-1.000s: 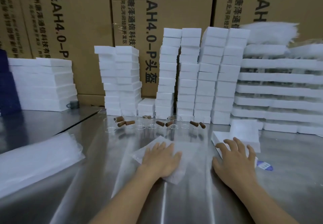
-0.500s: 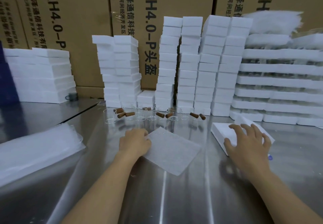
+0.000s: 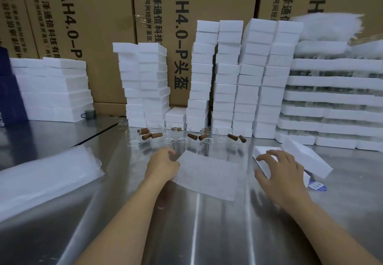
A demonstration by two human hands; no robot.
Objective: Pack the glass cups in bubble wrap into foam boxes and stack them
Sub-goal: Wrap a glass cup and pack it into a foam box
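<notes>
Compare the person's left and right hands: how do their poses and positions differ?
The left hand has curled fingers; the right hand has them spread. The left hand sits at the left edge of the wrap sheet; the right hand is over the open foam box. Both are bare, low over the steel table.

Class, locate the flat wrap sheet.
Head view: the wrap sheet lies flat on the table between left hand and right hand, in front of the glass cups.

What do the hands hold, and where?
Left hand seems to pinch the wrap sheet at its left edge; right hand, spread over the foam box, grips nothing.
</notes>
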